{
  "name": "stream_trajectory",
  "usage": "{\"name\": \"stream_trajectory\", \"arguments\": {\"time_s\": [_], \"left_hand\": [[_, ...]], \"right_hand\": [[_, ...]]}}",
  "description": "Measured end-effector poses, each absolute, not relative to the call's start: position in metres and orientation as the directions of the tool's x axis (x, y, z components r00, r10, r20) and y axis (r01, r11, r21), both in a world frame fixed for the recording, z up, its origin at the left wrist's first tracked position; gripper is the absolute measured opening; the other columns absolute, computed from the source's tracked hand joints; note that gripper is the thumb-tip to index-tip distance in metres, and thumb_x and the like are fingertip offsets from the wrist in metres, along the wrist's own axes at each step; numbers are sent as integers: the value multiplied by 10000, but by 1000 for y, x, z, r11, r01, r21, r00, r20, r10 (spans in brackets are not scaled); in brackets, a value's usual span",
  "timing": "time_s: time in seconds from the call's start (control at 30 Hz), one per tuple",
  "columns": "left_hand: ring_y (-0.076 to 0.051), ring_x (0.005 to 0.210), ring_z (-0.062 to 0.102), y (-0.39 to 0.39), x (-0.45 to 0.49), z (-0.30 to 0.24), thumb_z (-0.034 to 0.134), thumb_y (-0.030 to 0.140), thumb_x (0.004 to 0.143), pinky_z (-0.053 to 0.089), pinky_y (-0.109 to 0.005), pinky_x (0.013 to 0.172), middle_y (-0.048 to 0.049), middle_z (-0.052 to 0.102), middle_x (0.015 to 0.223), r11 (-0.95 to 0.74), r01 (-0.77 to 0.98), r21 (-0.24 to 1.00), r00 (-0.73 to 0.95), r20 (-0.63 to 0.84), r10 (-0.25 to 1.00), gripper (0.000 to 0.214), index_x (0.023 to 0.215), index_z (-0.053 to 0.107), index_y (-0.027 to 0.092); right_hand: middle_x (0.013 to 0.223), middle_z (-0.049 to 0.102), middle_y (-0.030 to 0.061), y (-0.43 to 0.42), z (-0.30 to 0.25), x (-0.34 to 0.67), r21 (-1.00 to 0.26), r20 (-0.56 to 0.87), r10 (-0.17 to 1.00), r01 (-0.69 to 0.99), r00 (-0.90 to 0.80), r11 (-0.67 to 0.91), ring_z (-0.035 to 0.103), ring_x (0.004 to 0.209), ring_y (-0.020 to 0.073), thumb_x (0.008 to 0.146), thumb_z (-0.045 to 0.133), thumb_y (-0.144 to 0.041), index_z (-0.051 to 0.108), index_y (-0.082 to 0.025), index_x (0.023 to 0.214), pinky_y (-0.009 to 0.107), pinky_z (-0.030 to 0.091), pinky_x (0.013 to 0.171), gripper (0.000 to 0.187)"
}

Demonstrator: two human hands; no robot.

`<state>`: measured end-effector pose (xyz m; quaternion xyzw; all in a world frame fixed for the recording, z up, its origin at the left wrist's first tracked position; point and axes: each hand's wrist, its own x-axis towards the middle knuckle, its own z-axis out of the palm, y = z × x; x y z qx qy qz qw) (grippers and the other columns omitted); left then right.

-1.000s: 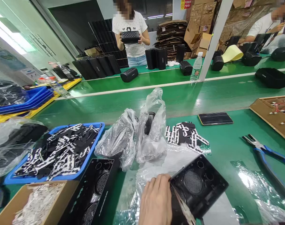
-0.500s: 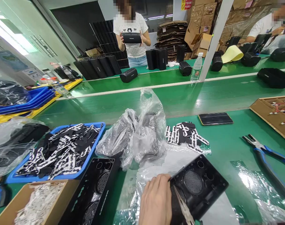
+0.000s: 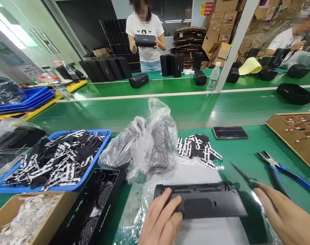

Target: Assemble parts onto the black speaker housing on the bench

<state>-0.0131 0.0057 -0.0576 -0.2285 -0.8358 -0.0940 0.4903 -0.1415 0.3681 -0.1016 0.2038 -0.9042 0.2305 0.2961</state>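
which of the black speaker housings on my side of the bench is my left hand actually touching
The black housing lying flat on clear plastic in front of you, under your left hand. The other housing, showing round mesh grilles, lies untouched beside the cardboard box.

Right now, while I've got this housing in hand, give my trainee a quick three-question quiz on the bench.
1. True or false: the left hand rests on the black speaker housing.
2. What does the right hand hold? A) blue-handled pliers B) thin pointed tool C) phone
3. Fill in: the black-and-white strips fill the ____ tray on the left.

Key:
1. True; its fingers lie on the housing's left end.
2. B; the thin pointed tool sticks out from the hand. The pliers and the phone lie on the green table.
3. Blue.
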Motion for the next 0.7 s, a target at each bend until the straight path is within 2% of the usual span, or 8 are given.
{"name": "stream_trajectory", "arguments": {"time_s": [0.1,0.17,0.23,0.33,0.43,0.53,0.6,0.7], "left_hand": [[-275,1418,538,8,-13,-58,593,-115,885,350,-545,1258,-174,733,1241,870,493,-30,-417,869,266,277,1046,628,108],[-264,1411,546,9,-16,-61,562,-90,910,345,-530,1262,-162,735,1234,867,497,-42,-383,885,263,251,1038,626,117],[-250,1393,565,8,-20,-64,530,-58,927,360,-488,1251,-143,739,1219,863,500,-70,-326,908,262,228,1012,625,132],[-221,1358,595,7,-22,-67,517,-66,885,394,-420,1217,-119,747,1187,867,496,-46,-286,934,214,262,976,629,152],[-195,1326,618,12,-21,-63,522,-72,861,423,-373,1189,-96,755,1174,872,490,19,-315,936,157,285,964,635,169],[-184,1288,638,20,-16,-56,513,-36,889,440,-386,1174,-67,752,1169,855,502,127,-366,927,77,273,982,621,197],[-190,1279,633,25,-9,-54,502,-11,910,439,-416,1172,-65,737,1182,842,496,212,-382,924,-7,269,1008,620,209],[-200,1158,664,31,13,-54,554,-7,925,498,-428,1092,-57,727,1119,825,405,394,-353,900,-256,271,998,650,235]], "right_hand": [[1244,710,184,359,-108,-161,-151,638,-296,-492,-711,857,695,1088,382,1018,455,-537,621,-162,1343,542,592,914,523],[1200,701,194,349,-103,-163,-128,721,-249,-477,-647,869,674,1094,415,1006,467,-610,634,-142,1295,613,561,935,575],[1289,677,145,337,-87,-158,-111,794,-247,-532,-555,839,669,1145,373,1001,510,-594,642,-197,1293,556,564,969,510],[1503,572,37,315,-50,-142,69,778,-511,-759,-365,647,612,1317,232,1024,468,-281,563,-280,1425,358,569,1017,412],[1545,540,40,289,-18,-124,219,649,-723,-852,-236,475,481,1463,178,981,468,-152,548,-248,1431,307,505,1143,467],[1393,664,92,258,-3,-112,216,632,-752,-889,-188,404,630,1311,162,1004,546,-297,582,-197,1352,251,581,1048,364],[1297,718,98,240,-1,-107,205,682,-713,-894,-161,398,711,1181,197,1020,527,-367,590,-186,1314,317,645,944,351],[1266,741,93,226,-2,-107,261,705,-700,-879,-109,399,740,1111,220,1044,495,-456,599,-161,1302,349,648,854,406]]}}
